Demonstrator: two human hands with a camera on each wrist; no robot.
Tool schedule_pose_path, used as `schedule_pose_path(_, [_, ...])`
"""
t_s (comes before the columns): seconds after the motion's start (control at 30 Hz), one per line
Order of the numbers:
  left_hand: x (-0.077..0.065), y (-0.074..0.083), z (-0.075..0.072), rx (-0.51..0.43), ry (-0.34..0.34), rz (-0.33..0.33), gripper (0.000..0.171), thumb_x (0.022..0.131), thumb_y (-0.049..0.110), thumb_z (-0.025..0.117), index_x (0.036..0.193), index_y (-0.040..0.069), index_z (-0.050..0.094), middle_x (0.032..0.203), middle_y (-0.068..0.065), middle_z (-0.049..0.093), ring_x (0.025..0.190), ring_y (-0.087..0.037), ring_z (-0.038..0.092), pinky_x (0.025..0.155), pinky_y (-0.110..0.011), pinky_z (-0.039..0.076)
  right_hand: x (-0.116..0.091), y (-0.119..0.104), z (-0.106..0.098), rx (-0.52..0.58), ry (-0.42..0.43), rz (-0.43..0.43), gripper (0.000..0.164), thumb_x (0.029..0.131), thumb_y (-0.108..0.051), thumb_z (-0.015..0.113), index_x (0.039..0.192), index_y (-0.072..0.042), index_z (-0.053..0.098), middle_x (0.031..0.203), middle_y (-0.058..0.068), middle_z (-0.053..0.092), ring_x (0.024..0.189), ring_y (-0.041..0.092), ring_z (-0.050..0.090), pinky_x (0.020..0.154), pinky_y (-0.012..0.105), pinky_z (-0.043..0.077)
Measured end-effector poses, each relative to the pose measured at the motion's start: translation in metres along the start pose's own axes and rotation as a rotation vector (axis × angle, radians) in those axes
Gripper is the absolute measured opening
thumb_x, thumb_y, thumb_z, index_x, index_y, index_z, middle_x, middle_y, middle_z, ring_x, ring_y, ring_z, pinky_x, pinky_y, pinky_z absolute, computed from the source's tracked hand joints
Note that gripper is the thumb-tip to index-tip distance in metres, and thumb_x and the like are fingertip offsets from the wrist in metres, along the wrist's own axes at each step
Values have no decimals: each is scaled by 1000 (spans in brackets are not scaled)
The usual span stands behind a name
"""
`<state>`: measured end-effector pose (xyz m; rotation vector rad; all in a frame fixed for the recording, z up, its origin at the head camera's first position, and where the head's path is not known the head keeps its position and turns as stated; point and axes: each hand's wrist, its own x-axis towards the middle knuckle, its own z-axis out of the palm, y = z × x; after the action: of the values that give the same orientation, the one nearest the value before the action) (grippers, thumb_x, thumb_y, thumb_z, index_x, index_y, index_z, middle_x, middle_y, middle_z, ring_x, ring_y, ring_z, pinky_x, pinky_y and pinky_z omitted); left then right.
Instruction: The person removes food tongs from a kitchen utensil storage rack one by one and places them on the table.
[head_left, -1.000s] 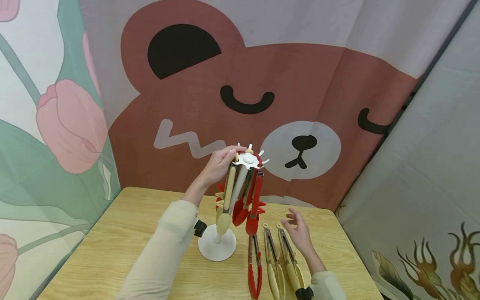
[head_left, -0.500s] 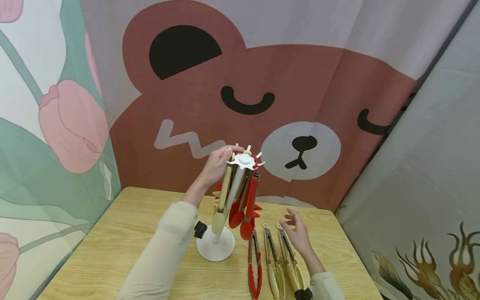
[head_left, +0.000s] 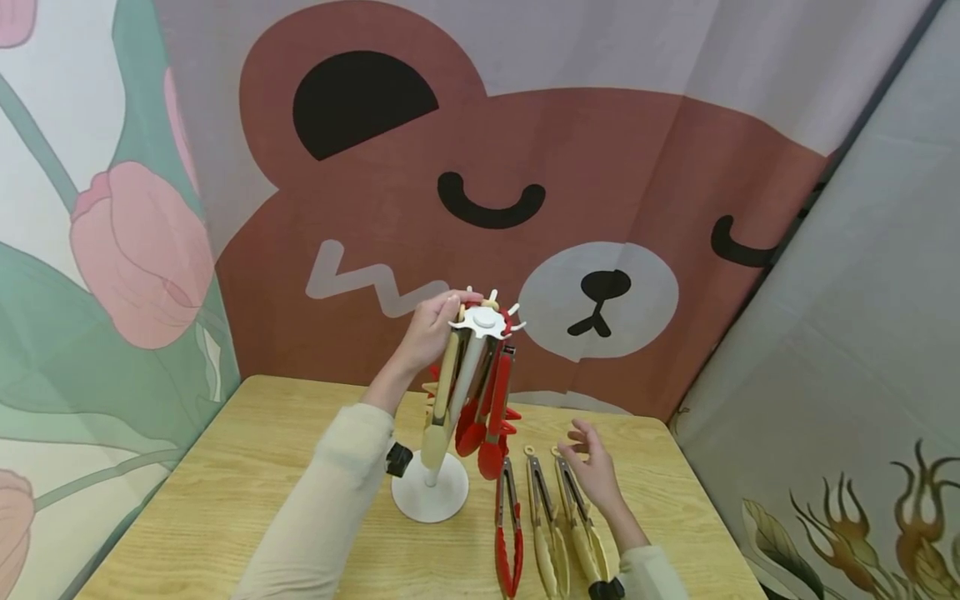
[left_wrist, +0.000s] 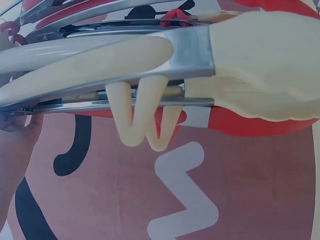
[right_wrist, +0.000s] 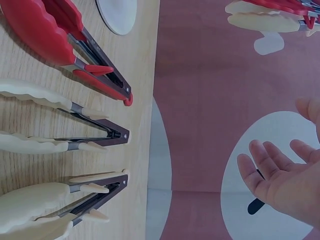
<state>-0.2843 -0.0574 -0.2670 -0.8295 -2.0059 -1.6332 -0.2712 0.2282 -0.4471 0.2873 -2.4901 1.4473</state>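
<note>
Head view: note vs. 1 s ago a slight leftward shift at top of white rack (head_left: 466, 375), rel. to base (head_left: 414, 500), w/ hanging beige tongs (head_left: 444, 392) and hanging red tongs (head_left: 499, 402) carried along. Judge as minor repositioning of loaded rack, w/ no effect on flat tongs. Find left hand (head_left: 435, 329) at rack top, fingers reaching across edge; cannot confirm actual grip, fingertips partly hidden. Find right hand (head_left: 592, 462) raised above surface (head_left: 225, 467), fingers loosely bent, nothing held. Log on surface, R of base: flat red tongs (head_left: 500, 546), middle beige tongs (head_left: 544, 517), outer beige tongs (head_left: 579, 521), laid side by side.

L wrist view: see hanging beige tongs up close, w/ red behind. Find left hand only at frame edge, fingers out of sight; grip n/c.

R wrist view: see right hand apart from all tongs, fingers part-extended, palm empty. Confirm flat tongs in row, hinge ends toward far edge of surface, flat red tongs nearest base.
</note>
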Motion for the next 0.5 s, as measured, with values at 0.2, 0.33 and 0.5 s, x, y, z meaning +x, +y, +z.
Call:
schedule_pose_path(0.2, [0, -1, 0, 3, -1, 6, 31, 95, 0, 32, 108, -14, 56, 107, -25, 57, 100, -32, 52, 90, -40, 38, -1, 3, 1, 7, 5, -28, 49, 88, -9, 57, 129, 6, 36, 114, 27, 50, 94, 34, 53, 68, 33, 45])
schedule_pose_path(0.33, [1, 0, 0, 6, -2, 10, 31, 95, -1, 31, 108, -14, 56, 107, -25, 57, 100, -32, 51, 90, -41, 38, -2, 6, 1, -2, 5, -39, 49, 88, -10, 56, 129, 6, 36, 114, 27, 50, 94, 34, 54, 68, 33, 45])
schedule_pose_path(0.5, [1, 0, -1, -8, -13, 0, 32, 95, -1, 30, 109, -14, 56, 109, -26, 56, 102, -32, 50, 90, -41, 38, -3, 5, 0, -3, 8, -32, 48, 88, -11, 56, 129, 4, 37, 114, 26, 50, 94, 33, 53, 70, 34, 46])
